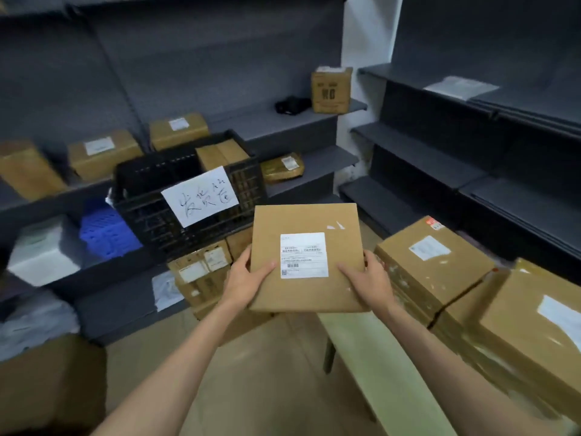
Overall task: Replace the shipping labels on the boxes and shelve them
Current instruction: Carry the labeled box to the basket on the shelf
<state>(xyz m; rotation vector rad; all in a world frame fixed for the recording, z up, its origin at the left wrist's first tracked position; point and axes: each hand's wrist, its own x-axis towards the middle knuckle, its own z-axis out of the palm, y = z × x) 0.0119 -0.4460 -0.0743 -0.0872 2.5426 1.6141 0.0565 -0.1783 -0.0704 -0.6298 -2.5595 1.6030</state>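
I hold a flat brown cardboard box (301, 221) in front of me at mid-frame, its top face toward me. A white shipping label (303, 255) with barcodes is stuck near the middle of that face. My left hand (248, 280) grips the box's lower left edge, thumb on top. My right hand (366, 278) grips the lower right edge the same way. Small white scraps of an old label (335, 226) cling near the upper right corner.
A black crate (151, 212) with a handwritten paper sign sits ahead on the left, a box inside it. Labelled boxes lie on the grey shelves (283, 124) behind. More boxes (434, 262) are stacked on a pale table (355, 347) at right. Dark shelves (440, 162) stand at right.
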